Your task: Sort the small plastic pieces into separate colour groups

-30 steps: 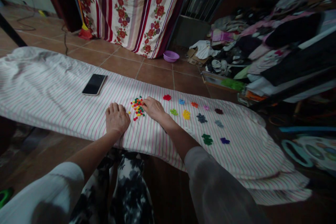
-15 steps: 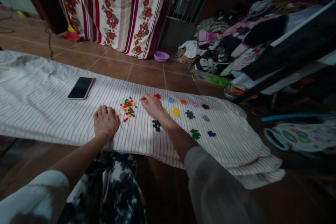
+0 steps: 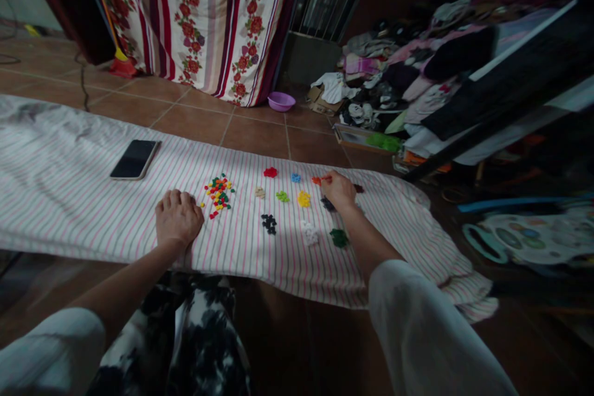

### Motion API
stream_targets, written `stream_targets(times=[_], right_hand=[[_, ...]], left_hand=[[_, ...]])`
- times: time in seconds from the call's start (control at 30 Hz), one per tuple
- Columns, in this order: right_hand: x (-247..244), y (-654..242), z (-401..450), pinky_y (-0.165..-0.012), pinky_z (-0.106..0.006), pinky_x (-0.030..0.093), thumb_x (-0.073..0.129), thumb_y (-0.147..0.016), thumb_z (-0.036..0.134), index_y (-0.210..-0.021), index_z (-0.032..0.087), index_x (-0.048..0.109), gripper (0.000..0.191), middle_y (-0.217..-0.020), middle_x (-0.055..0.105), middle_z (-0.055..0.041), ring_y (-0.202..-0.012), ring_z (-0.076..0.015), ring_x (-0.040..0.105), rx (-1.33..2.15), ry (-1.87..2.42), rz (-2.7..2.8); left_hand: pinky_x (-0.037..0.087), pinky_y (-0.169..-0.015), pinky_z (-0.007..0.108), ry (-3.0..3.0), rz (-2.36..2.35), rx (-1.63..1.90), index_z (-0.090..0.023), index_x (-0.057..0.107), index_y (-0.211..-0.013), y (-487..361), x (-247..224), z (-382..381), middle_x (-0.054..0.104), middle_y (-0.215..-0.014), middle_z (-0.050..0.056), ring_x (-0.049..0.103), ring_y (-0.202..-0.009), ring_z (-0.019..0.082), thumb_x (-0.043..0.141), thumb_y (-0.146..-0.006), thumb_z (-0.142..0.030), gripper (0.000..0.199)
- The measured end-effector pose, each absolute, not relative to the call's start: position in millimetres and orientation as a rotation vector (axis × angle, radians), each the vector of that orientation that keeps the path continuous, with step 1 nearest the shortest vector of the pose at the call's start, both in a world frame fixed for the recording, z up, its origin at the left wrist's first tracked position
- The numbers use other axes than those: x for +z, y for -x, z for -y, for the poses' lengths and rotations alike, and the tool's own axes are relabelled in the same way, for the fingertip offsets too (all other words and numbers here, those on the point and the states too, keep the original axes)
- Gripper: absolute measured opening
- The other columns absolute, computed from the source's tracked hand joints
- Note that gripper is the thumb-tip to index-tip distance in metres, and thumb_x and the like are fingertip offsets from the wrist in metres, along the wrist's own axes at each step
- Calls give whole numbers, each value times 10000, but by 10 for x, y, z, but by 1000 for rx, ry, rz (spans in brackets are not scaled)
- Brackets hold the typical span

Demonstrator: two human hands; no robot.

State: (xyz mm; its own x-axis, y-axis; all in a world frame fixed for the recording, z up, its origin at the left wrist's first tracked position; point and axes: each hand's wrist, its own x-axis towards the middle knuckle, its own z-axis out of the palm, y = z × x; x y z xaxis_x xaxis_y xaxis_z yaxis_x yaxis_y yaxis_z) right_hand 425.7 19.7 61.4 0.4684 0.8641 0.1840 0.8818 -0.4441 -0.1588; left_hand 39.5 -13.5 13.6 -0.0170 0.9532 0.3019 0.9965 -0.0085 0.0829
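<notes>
My right hand (image 3: 340, 192) is over the small orange pile (image 3: 316, 180), thumb and finger pinched on what looks like a tiny orange piece (image 3: 327, 177). Palm down on the striped cloth (image 3: 241, 241), my left hand (image 3: 179, 216) holds nothing, its fingers lying on the fabric. To its right is a mixed heap (image 3: 218, 195) of small red, yellow, green and orange pieces. Single-colour piles spread rightward: red (image 3: 270, 172), blue (image 3: 296, 177), beige (image 3: 260, 192), lime (image 3: 282, 197), yellow (image 3: 304, 198), black (image 3: 268, 224), white (image 3: 309, 232) and green (image 3: 339, 237). My right hand partly covers a dark grey pile (image 3: 327, 204).
A phone (image 3: 135, 159) lies on the cloth at the left. Beyond the table's far edge, a purple basin (image 3: 281, 101) stands on the tiled floor near a floral curtain (image 3: 208, 18). Heaped clothes (image 3: 371, 74) fill the back right.
My right hand has moved right, from beside the mixed heap to the orange pile, uncovering the beige, lime and white piles. My left hand stays resting on the cloth. The view has shifted slightly.
</notes>
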Motion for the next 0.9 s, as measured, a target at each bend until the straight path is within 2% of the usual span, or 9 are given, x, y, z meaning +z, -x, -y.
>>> stream_targets(times=[0.23,0.4,0.6,0.9], right_hand=[[560,-4419,-251,-739,-281,439,529,-862,207,-1021,208,709,240,-982,726,-93,-887,-207,654,-83,2561,1530],[518,-4419,-322,-749,-279,433,488,-880,175,-1054,203,696,273,-1041,722,-91,-920,-203,651,-72,2504,1558],[532,-4382,-297,-750,-283,435,480,-870,170,-1058,200,694,287,-1026,723,-95,-892,-204,649,-108,2438,1554],[681,-3922,-344,-768,-284,440,465,-880,188,-1048,203,683,276,-1009,722,-81,-899,-205,638,-83,2200,1687]], left_hand=[[389,-922,444,2065,2059,-389,-119,575,-986,-383,98,127,585,-1098,182,494,-1172,335,360,-868,-271,288],[389,-929,443,2066,2068,-387,-131,572,-984,-384,93,123,587,-1121,178,492,-1184,334,371,-868,-279,276],[386,-933,446,2073,2068,-406,-127,570,-996,-379,93,122,585,-1114,184,489,-1190,334,362,-869,-276,285],[371,-946,455,2071,2102,-428,-126,577,-1015,-383,92,124,581,-1146,193,471,-1210,337,362,-869,-278,301]])
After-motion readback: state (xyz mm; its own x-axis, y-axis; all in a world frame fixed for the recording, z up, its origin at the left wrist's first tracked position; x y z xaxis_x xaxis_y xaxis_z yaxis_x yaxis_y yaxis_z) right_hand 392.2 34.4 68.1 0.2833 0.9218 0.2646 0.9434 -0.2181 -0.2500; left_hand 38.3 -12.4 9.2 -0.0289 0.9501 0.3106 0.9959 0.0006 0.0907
